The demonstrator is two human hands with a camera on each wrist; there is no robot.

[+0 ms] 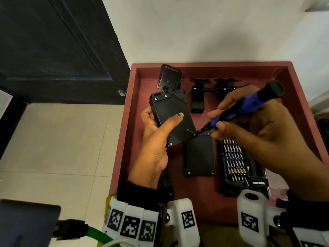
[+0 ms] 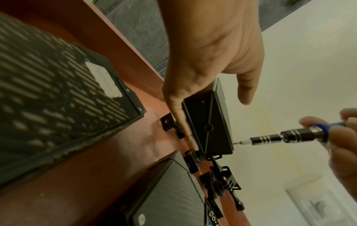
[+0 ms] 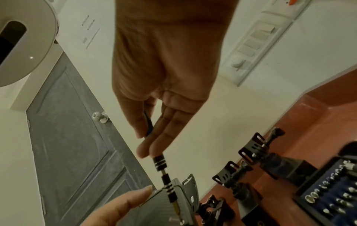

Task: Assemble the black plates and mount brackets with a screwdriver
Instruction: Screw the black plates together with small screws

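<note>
The left hand (image 1: 156,138) grips a matte black plate (image 1: 173,118) above the red tray (image 1: 300,97), thumb across its face. Silver screws dot its corners, and a slotted bracket (image 1: 168,79) seemingly stands at its far end. The right hand (image 1: 252,125) pinches the blue-and-black screwdriver (image 1: 249,106), tip at the plate's near corner.

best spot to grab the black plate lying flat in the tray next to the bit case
Probably by its two long edges, coming straight down from above. The flat plate lies face up on the tray, so only its thin sides offer a hold. Its far end sits under the held plate, so pinch nearer the near end.
</note>
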